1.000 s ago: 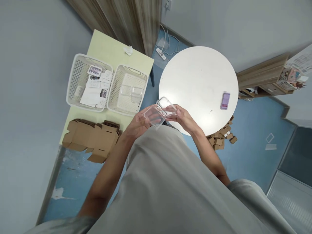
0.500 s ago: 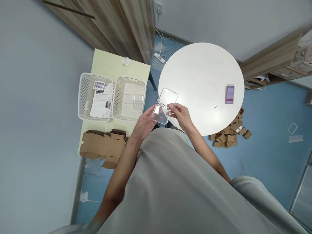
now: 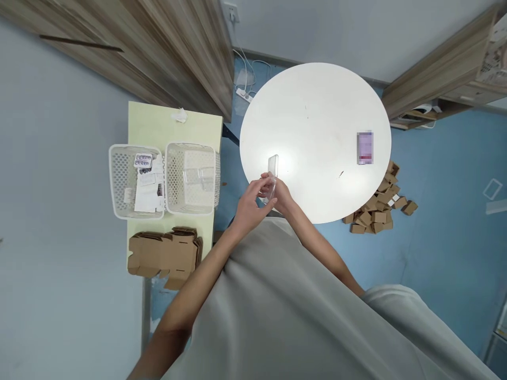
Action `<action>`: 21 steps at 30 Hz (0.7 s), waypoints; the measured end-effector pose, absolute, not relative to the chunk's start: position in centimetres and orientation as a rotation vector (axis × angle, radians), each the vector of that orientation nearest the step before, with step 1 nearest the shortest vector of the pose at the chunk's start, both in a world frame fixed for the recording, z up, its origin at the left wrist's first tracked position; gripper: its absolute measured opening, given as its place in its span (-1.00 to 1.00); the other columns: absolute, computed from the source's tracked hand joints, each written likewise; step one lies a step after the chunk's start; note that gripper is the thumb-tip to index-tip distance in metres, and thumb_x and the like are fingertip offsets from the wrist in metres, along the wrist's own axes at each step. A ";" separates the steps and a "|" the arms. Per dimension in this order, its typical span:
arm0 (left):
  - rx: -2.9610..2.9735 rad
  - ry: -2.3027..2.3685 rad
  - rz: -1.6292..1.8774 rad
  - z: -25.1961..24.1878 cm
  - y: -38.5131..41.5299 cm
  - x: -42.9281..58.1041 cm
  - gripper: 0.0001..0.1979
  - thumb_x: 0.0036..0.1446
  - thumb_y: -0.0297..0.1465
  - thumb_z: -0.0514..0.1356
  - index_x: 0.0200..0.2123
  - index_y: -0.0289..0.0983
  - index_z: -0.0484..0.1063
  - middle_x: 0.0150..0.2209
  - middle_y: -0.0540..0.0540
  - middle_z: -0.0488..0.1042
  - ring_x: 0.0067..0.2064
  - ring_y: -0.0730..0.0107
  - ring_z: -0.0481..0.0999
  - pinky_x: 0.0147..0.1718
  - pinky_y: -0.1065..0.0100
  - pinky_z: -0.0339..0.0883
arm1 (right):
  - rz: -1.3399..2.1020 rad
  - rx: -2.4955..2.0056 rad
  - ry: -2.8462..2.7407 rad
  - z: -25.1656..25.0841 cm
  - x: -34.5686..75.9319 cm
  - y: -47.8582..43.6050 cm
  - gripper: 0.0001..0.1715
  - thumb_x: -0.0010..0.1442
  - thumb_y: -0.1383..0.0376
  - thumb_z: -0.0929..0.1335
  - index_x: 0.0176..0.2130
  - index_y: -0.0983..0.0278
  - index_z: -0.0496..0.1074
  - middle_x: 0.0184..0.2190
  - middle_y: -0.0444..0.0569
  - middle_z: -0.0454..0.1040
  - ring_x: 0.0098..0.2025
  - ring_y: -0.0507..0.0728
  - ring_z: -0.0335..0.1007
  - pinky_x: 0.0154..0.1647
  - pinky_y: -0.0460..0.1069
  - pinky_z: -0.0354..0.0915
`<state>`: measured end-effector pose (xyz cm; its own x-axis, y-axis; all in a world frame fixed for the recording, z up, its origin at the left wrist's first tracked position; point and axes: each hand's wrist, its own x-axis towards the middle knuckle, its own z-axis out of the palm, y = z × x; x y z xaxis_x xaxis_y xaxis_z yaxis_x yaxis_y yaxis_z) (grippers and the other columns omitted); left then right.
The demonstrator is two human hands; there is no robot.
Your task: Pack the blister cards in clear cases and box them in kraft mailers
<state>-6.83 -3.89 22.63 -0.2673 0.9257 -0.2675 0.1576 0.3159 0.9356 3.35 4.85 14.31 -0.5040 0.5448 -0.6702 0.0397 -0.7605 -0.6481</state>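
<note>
1. You've spun that clear plastic case [image 3: 273, 164] edge-on; half a second ago its faces showed, and your hands have bunched in closer around it.
2. Left hand [image 3: 250, 205]: grip's on the case, from the 9 o'clock side.
3. Right hand [image 3: 282, 195]: grip's got it too, from 3 o'clock, fingers partly hidden.
4. Case is up over the round worktop [image 3: 325, 105], around its 8 o'clock edge.
5. From your hands, there's a blurry purple thing [image 3: 365, 148] at 2, white basket [image 3: 174, 174] at 9.

Grey walls [image 3: 59, 237], blue floor [image 3: 443, 211], glossy round white table [image 3: 320, 116], pale-green table [image 3: 150, 124], wood-grain cabinet [image 3: 178, 53].
</note>
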 end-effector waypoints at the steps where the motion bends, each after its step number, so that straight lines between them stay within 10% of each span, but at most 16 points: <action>1: 0.977 1.656 1.036 22.1 -3.6 -6.7 -0.39 0.30 -0.19 0.36 0.38 -0.09 0.48 0.24 -0.21 0.54 0.14 0.14 0.60 0.18 0.08 0.55 | 2.312 -1.390 -0.852 13.8 3.7 5.1 -0.36 0.29 -0.32 0.44 -0.13 0.18 0.52 -0.35 -0.06 0.60 -0.18 0.18 0.58 -0.09 0.09 0.56; 11: 0.351 1.696 1.035 10.6 -2.7 -8.9 -0.19 0.18 -0.21 0.40 0.44 -0.35 0.35 0.37 -0.51 0.49 0.26 -0.06 0.63 0.32 -0.14 0.43 | 2.264 -1.720 -0.834 5.9 5.4 9.7 -0.65 0.35 0.03 0.47 -0.14 0.28 0.60 -0.31 -0.11 0.59 -0.31 0.01 0.44 -0.17 -0.07 0.39; 21: 0.285 1.737 1.061 9.0 -7.9 -11.2 -0.26 0.26 -0.13 0.37 0.44 -0.26 0.42 0.40 -0.40 0.50 0.42 -0.19 0.50 0.38 -0.13 0.41 | 1.897 -1.916 -1.188 -0.6 2.8 10.8 -0.70 0.35 0.08 0.42 -0.33 0.23 0.51 -0.33 -0.04 0.57 -0.30 0.07 0.44 -0.20 -0.03 0.40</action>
<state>-11.18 -7.93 8.98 -0.4376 0.6283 -0.6432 -0.2852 0.5815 0.7619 2.83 10.76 -0.59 -0.1433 0.6444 -0.7512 0.3946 -0.6588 -0.6405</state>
